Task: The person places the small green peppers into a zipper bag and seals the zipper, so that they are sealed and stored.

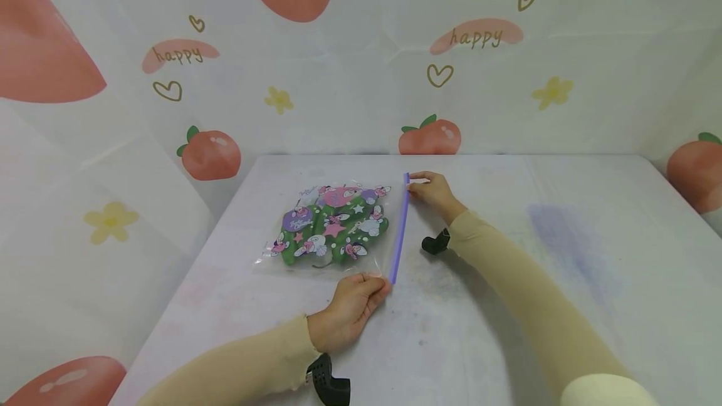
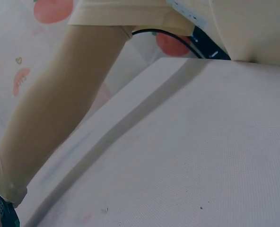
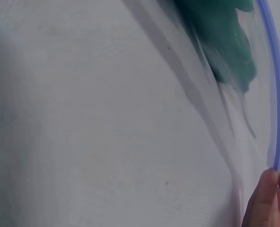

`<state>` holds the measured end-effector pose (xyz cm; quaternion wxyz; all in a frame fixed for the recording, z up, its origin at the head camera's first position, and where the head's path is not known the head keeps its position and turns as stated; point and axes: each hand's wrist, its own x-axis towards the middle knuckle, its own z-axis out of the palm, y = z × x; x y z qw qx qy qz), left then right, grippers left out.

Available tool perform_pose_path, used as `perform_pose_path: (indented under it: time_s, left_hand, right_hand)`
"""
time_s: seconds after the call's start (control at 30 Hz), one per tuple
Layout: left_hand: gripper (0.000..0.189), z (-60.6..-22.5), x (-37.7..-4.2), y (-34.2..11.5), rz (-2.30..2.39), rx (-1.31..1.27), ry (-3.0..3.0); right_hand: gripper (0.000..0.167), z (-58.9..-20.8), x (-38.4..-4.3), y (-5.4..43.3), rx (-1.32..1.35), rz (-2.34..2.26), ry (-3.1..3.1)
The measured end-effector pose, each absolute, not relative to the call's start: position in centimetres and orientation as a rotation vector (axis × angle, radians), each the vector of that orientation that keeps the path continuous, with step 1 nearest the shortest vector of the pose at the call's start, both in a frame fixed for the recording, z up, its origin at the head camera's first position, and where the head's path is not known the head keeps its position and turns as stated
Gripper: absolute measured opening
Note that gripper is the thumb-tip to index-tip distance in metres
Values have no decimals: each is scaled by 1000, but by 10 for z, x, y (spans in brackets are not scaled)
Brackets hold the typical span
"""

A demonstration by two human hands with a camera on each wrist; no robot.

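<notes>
A clear zip bag (image 1: 333, 227) printed with pink and white cartoon figures and stars lies on the table, bulging with green contents that show through the plastic. Along its right side runs a straight purple-blue zip strip (image 1: 401, 230). My left hand (image 1: 352, 309) pinches the near end of that strip between thumb and fingers. At the far end, my right hand (image 1: 433, 195) pinches the strip's other corner. Up close in the right wrist view, fingertips (image 3: 268, 182) grip the blue strip, with green contents (image 3: 225, 40) behind it. Neither the bag nor the left hand's grip appears in the left wrist view.
The white table (image 1: 507, 331) has a bluish smudge (image 1: 566, 246) on its right side. Behind it hangs a white cloth backdrop (image 1: 350, 80) printed with peaches and hearts. Black wrist cameras (image 1: 329, 383) stick out from both sleeves close over the table.
</notes>
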<state>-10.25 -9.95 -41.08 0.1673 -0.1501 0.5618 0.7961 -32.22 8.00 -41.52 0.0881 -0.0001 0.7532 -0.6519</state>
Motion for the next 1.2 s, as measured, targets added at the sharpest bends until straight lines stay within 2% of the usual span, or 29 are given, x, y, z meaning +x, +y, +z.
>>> perform_pose_path:
  time_s: [0.43, 0.63, 0.8, 0.9, 1.07, 1.2]
  left_hand:
    - [27, -409, -102, -103, 2227, -383, 1521]
    - [34, -400, -102, -110, 2087, -271, 1379]
    - [38, -386, -102, -115, 1839, -136, 1363]
    - [38, -376, -105, -119, 1685, 1, 1448]
    - [36, -355, -116, -128, 1589, 239, 1721]
    - [36, -335, -126, -140, 1596, 330, 1924]
  right_hand:
    - [41, -413, -319, 82, -4, -1847, 2255]
    - [55, -409, -305, 84, -103, -1781, 2180]
    - [76, -407, -292, 84, -193, -1763, 2103]
    - [83, -405, -286, 85, -207, -1770, 2090]
    - [83, -404, -277, 89, -224, -1777, 2134]
    - [81, -402, -273, 98, -227, -1788, 2136]
